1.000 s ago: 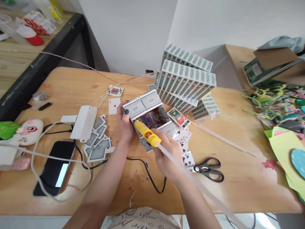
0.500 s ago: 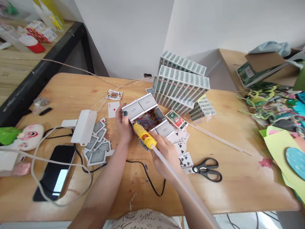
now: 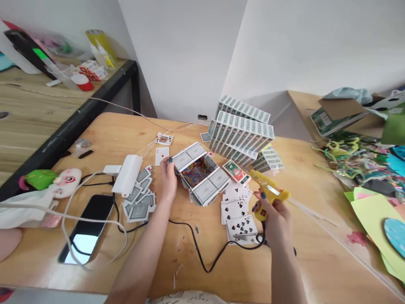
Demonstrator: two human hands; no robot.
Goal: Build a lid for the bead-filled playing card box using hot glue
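My left hand (image 3: 168, 181) grips the left edge of a box made of playing cards (image 3: 207, 192), grey-patterned card backs framing a middle filled with small multicoloured bits. The box is tilted over the table. In my right hand (image 3: 278, 219) is a yellow hot glue gun (image 3: 268, 190), its nozzle pointing up and left, with a clear glue stick coming out of the rear. Just left of the gun lie face-up playing cards (image 3: 236, 209) and a green and red card pack (image 3: 236, 172). Scissors (image 3: 260, 238) are partly hidden under my right wrist.
Stacked card packs (image 3: 242, 133) stand at the back. On the left are a white power strip (image 3: 127, 175), loose face-down cards (image 3: 139, 202), a phone (image 3: 87, 228) and looping white cable. The gun's black cord (image 3: 193, 236) crosses the front. Colourful craft scraps (image 3: 363, 211) cover the right side.
My right hand has carried the glue gun away from the card box, to the right. The box stays in my left hand, now turned somewhat. The whole view has shifted slightly.
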